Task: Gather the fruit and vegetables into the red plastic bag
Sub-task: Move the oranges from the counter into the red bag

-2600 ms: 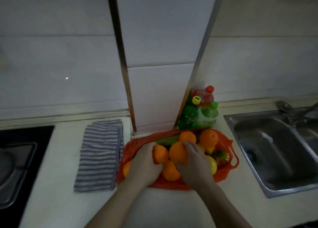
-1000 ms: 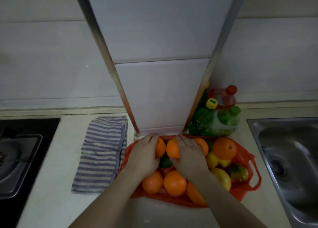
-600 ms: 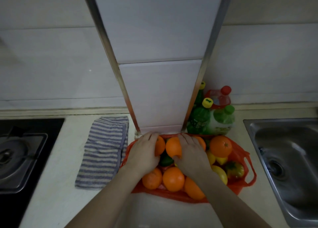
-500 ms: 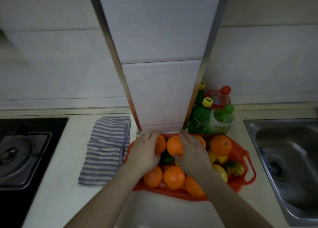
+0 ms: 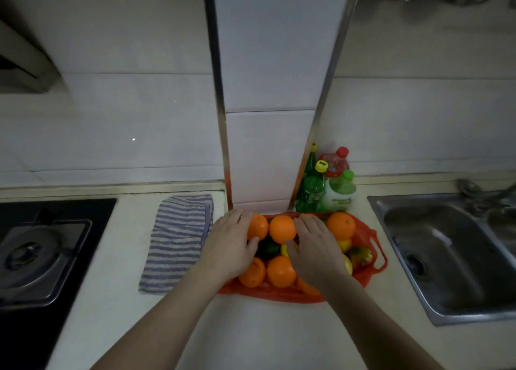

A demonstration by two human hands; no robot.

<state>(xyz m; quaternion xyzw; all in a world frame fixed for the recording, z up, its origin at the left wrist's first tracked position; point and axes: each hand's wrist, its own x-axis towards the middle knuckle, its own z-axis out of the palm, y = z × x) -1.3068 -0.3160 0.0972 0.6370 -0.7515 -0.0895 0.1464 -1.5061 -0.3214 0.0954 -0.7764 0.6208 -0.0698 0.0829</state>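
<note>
The red plastic bag (image 5: 279, 295) lies spread open on the desk (image 5: 251, 336), between the steel sink (image 5: 446, 258) and a striped towel (image 5: 178, 238). Green bottles (image 5: 311, 188) stand just behind it. From my end, I see the fruit heaped on the bag. The left hand (image 5: 231, 246) curls round the far-left orange (image 5: 258, 226), thumb beneath. The right hand (image 5: 315, 249) grips the far-middle orange (image 5: 282, 228), which touches the first. A lemon (image 5: 344, 244) sits right of that hand.
</note>
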